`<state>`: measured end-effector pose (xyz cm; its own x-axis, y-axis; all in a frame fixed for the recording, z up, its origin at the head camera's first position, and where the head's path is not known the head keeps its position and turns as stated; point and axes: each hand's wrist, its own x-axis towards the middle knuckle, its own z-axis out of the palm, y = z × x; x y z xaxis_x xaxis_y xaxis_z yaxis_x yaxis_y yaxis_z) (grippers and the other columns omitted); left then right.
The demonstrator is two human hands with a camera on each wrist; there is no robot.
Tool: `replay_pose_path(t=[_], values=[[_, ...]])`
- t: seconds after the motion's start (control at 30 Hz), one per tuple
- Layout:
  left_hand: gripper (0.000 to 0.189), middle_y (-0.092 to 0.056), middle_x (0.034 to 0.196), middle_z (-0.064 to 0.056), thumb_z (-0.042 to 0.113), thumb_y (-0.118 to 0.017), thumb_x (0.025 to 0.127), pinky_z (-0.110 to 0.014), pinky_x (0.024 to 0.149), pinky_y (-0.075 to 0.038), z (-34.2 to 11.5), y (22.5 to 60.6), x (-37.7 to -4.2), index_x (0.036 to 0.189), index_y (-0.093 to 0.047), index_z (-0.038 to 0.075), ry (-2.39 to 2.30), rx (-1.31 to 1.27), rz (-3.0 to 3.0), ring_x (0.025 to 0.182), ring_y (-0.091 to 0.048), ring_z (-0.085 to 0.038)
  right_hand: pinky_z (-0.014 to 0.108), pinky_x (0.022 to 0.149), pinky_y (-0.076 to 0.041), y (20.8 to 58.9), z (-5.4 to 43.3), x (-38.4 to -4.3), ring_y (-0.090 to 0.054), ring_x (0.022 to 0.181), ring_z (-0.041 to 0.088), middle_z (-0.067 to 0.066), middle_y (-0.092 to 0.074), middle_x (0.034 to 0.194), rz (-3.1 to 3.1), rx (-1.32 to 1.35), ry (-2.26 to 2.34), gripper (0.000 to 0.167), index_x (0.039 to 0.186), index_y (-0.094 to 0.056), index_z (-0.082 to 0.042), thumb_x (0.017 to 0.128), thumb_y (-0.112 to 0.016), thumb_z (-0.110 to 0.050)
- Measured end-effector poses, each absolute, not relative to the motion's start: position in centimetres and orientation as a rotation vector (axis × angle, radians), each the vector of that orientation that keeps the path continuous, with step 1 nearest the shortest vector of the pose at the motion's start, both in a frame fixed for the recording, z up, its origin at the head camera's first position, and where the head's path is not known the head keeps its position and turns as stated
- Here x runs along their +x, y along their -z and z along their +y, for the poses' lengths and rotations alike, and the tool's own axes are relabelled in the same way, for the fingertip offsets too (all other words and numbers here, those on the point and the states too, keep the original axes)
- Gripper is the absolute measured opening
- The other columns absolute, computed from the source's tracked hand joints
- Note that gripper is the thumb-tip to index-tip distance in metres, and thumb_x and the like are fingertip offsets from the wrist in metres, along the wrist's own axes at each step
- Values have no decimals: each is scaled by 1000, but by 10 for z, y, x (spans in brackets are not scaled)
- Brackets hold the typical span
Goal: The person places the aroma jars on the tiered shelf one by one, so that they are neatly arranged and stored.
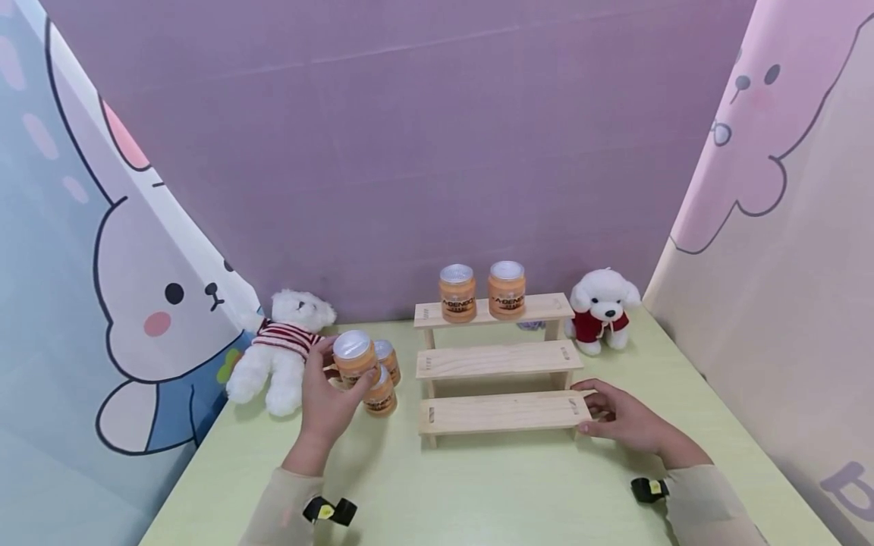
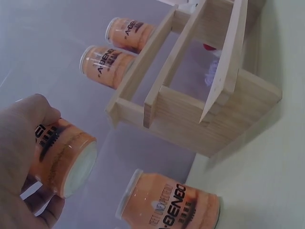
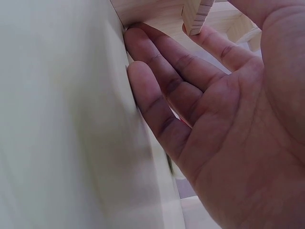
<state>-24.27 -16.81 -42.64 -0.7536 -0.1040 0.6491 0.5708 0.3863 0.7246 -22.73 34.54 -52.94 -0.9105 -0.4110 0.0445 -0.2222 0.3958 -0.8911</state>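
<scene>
Fingers and thumb of the left hand [image 1: 329,406] curl round an orange A-BENBO can [image 1: 353,361], held up off the table [image 1: 492,493]. Two more cans [image 1: 381,399] stand just right of that grip, so a low swing could knock them over. Farther right, the right hand [image 1: 624,418] is part open at the end of the wooden three-step stand [image 1: 501,413], and a hard bump there could tip the two top cans [image 1: 507,290]
</scene>
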Motion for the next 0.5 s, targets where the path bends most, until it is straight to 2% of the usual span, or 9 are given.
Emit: replay_pose_path(t=[0.2, 0.5], values=[[75, -62, 120, -16, -4, -91, 75, -26, 75, -52, -157, 425, -242, 139, -52, -5, 1388, -430, -2050, 99, -58, -23, 33, 78, -59, 529, 345, -227, -70, 99, 29, 13, -72, 120, 2474, -544, 1525, 65, 147, -47, -6, 94, -81, -19], [74, -61, 124, -14, 1, -91, 79, -45, 81, -50, -137, 419, -238, 141, -51, -2, 1473, -490, -2099, 103, -56, -22, 33, 79, -59, 529, 345, -228, -69, 101, 29, 14, -71, 121, 2491, -532, 1504, 65, 147, -47, -8, 94, -82, -21]])
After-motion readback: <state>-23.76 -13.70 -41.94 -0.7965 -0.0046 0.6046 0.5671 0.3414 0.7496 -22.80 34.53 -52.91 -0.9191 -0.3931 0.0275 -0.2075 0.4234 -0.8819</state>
